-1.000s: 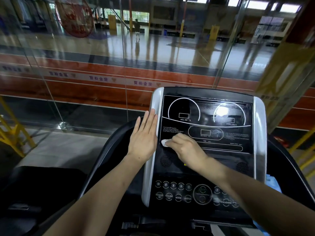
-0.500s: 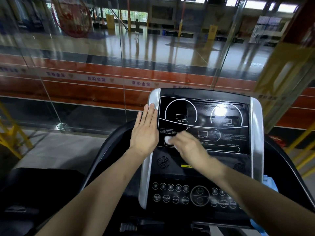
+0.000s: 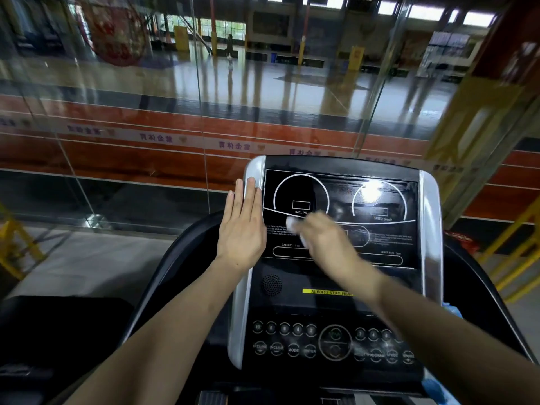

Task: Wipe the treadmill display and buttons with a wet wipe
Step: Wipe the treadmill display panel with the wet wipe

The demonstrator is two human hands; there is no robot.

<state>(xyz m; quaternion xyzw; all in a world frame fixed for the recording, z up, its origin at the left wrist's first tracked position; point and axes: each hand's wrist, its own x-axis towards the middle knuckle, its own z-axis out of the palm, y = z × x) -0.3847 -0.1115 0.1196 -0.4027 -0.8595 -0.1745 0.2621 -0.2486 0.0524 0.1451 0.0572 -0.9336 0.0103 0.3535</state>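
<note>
1. The wet wipe [image 3: 293, 223] is a small white wad. It sits on the treadmill display [image 3: 377, 226], in the left half, just under the left round dial.
2. The wipe is bunched up and blurry, so I cannot tell which way it points or where its long side runs.
3. The right hand [image 3: 320, 239] is curled over the wipe and presses it on the glass. Only a bit of white peeks out at the fingertips. The hand looks smeared.
4. The left hand [image 3: 243, 229] lies flat and open, with fingers straight and close together, pointing up and away from the person. It rests on the silver left edge [image 3: 240, 314] of the console and holds nothing.
5. The display is a dark, shiny panel with two white dial rings and small words. A bright light shines on the right dial.
6. The buttons [image 3: 285, 339] sit in rows lower on the console, near the person. No hand touches them.
7. A yellow strip [image 3: 327, 292] with words lies between the display and the buttons.
8. Something blue [image 3: 454, 311] pokes out at the console's right side. I cannot tell what it is.
9. A glass wall [image 3: 146, 141] stands behind the treadmill, with a big shiny floor past it.
</note>
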